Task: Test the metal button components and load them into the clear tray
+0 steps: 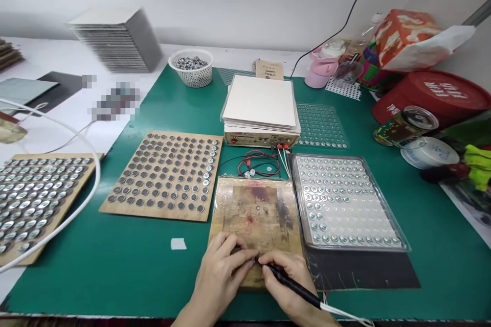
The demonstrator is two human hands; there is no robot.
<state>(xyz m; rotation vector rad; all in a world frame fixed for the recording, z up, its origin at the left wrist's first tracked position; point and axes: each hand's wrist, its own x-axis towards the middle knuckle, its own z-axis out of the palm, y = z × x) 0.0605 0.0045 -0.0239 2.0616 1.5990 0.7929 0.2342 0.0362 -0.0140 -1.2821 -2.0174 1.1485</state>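
Low over the worn wooden board (230, 214), my left hand (224, 265) pinches a small metal part (254, 260) between thumb and fingertips. Its exact kind is too small to make out. My right hand (286, 278) grips a black pen-shaped probe (295, 287) with white wires at its back end. The probe's tip points left at the small part; whether they touch I cannot tell. To the right lies a clear plastic tray (362, 214) partly filled with small round metal discs. On the left, a wooden panel (157, 213) carries rows of dark-topped round pieces.
Behind the board stands a bench instrument (249, 139) topped with white sheets (261, 99); red and black leads (261, 162) lie before it. A white basket (195, 77) holds metal parts. Another filled panel (57, 209) sits far left, under a white cable (95, 163). A red tub (425, 97) stands right.
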